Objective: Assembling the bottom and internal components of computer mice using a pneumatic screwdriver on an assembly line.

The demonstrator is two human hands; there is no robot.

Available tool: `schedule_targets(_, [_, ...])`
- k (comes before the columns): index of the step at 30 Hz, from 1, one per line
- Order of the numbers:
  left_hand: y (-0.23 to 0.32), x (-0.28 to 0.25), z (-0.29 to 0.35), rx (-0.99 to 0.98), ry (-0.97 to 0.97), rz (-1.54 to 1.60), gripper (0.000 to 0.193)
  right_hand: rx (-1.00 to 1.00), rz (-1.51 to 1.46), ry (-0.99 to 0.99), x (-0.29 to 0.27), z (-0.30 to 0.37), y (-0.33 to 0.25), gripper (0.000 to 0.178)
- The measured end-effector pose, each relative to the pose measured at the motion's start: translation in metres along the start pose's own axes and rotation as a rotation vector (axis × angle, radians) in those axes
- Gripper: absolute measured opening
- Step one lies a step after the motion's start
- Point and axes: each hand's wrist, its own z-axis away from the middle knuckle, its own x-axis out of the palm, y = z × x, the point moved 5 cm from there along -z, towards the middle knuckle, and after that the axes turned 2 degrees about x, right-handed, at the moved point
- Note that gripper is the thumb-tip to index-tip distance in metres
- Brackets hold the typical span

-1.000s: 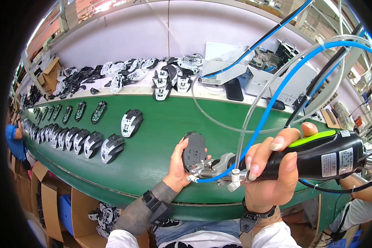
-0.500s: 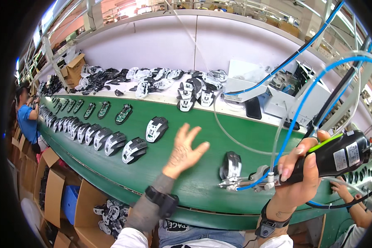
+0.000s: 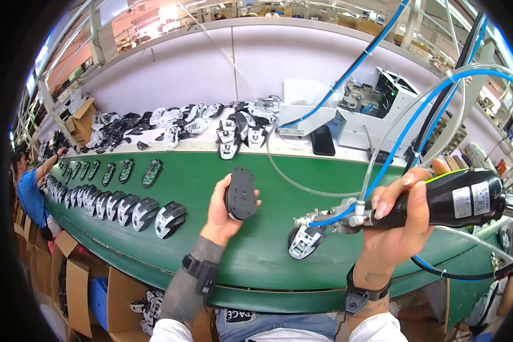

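Observation:
My left hand point(image 3: 218, 218) is closed around a computer mouse point(image 3: 241, 195), raised over the green belt point(image 3: 256, 251) with its dark underside showing. In my right hand point(image 3: 407, 208) is a black powered screwdriver point(image 3: 461, 199) with a metal head and a blue air hose, held nearly level, its tip pointing left. Just below that tip a half-assembled white and black mouse point(image 3: 305, 244) lies on the belt, partly covered by the screwdriver head. A row of similar mice point(image 3: 145, 214) stretches away along the belt's left side.
Behind that row lie several green circuit boards point(image 3: 152, 173). Piles of white and black mouse shells point(image 3: 191, 117) fill the back ledge, beside a dark phone point(image 3: 322, 140) and a white machine point(image 3: 370, 128). Hoses arch at right. Cardboard boxes point(image 3: 74, 285) stand lower left; a co-worker point(image 3: 29, 188) is far left.
My left hand, open and bare before, has picked up a mouse from the belt and holds it underside up. The screwdriver stays in my right hand. The view has shifted to the right.

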Motion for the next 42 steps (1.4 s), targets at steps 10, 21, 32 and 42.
schedule_targets(10, [-0.064,0.066,0.051,-0.262,-0.24,0.568,0.058,-0.085,-0.018,0.01,-0.008,-0.002,0.002,0.048])
schedule_targets(21, [-0.076,0.072,0.062,-0.361,-0.306,0.598,0.056,-0.054,0.007,-0.016,-0.004,0.004,0.011,0.05])
schedule_targets(32, [-0.068,0.067,0.054,-0.227,-0.235,0.391,0.051,-0.139,0.115,0.008,0.001,0.004,0.005,0.042])
schedule_targets(42, [-0.06,0.065,0.052,-0.206,-0.217,0.535,0.048,-0.063,-0.039,-0.054,-0.002,0.0,0.012,0.048])
